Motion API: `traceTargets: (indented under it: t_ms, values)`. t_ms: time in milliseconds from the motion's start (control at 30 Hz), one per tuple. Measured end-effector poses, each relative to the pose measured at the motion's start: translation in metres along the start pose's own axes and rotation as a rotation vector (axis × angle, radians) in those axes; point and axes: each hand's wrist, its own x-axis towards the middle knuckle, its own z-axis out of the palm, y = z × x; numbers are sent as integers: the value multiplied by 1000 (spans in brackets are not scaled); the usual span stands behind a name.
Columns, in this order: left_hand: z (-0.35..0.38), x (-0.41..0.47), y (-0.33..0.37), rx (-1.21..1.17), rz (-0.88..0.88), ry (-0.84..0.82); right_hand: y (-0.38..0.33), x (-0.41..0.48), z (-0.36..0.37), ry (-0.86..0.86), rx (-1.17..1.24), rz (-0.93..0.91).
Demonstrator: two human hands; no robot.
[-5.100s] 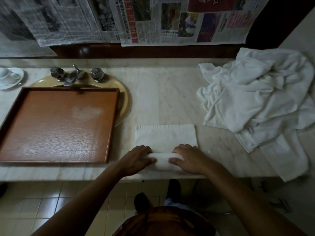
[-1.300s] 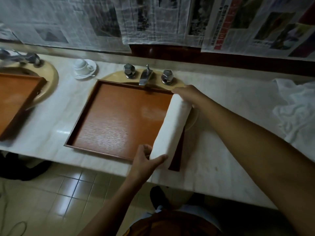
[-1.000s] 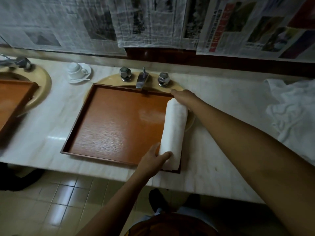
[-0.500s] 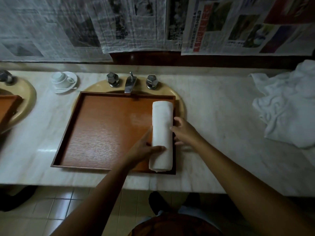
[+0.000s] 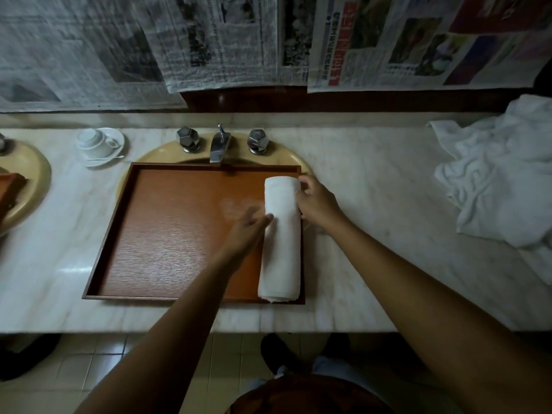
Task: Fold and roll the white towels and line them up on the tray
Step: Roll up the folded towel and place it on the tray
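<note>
Your left hand (image 5: 248, 231) touches the rolled towel (image 5: 282, 249) with straight fingers inside the tray (image 5: 167, 234), while your right hand (image 5: 316, 204) curls round its far end.

Rolled towel (image 5: 280, 240): white, a tight, even cylinder; lies front to back inside the tray, along its right wall, near end at the front rim.
Tray (image 5: 179, 234): reddish-brown wood, rectangular, low rim, lying flat.
Loose towels (image 5: 501, 174): white, crumpled, unfolded heap, well apart on the tray's right.
</note>
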Motion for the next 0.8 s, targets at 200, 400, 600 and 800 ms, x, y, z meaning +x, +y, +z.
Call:
traceTargets:
  t_ms: [200, 400, 600, 800]
  values:
    - [3, 14, 17, 12, -23, -61, -5, 22, 4, -21, -167, 29]
    - [-1, 14, 12, 22, -11, -98, -12, 22, 2, -99, -296, 60]
    - [-11, 23, 21, 133, 73, -88, -6, -24, 10, -33, -134, 62]
    - [-31, 48, 37, 384, 160, -106, 14, -124, 50, -78, -287, 124]
